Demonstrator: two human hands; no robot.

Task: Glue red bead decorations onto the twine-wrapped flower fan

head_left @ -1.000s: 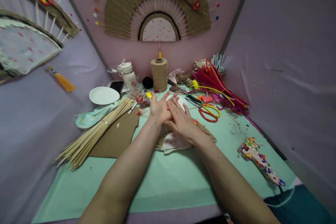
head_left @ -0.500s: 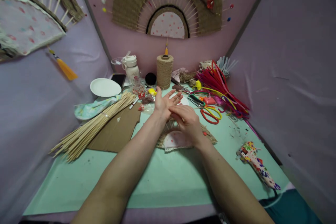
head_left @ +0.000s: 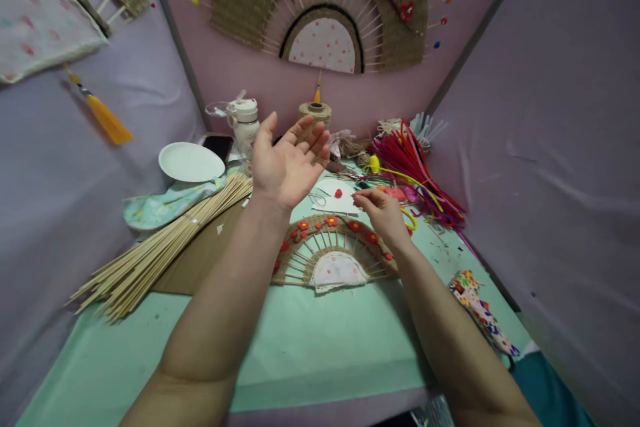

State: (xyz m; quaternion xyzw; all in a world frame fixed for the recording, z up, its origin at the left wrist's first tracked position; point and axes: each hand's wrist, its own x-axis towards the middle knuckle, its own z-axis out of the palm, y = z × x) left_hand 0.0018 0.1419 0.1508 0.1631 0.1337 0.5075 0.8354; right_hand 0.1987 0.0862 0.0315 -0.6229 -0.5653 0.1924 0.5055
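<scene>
The green-covered table (head_left: 305, 340) bears the small fan (head_left: 341, 271), whose straight edge faces the person and whose long axis runs left to right. Well above and beyond the small fan hangs a large wall fan (head_left: 240, 10); left of it lies a bundle of sticks (head_left: 175, 240) on brown cardboard (head_left: 200, 257).

The small fan lies on the near side of both hands, and the right hand (head_left: 384, 212) is the nearer, just past its right-hand part. The left hand (head_left: 290, 163) is raised beyond its left part, palm up, fingers spread and slightly curled, with nothing showing in the palm. The right hand's thumb and forefinger are drawn close together (whether they meet, or pinch something tiny, I cannot tell). Just beyond the small fan's arch is a white card (head_left: 327, 207), bearing a red piece (head_left: 339, 193) near the right fingertips, to their left.
</scene>
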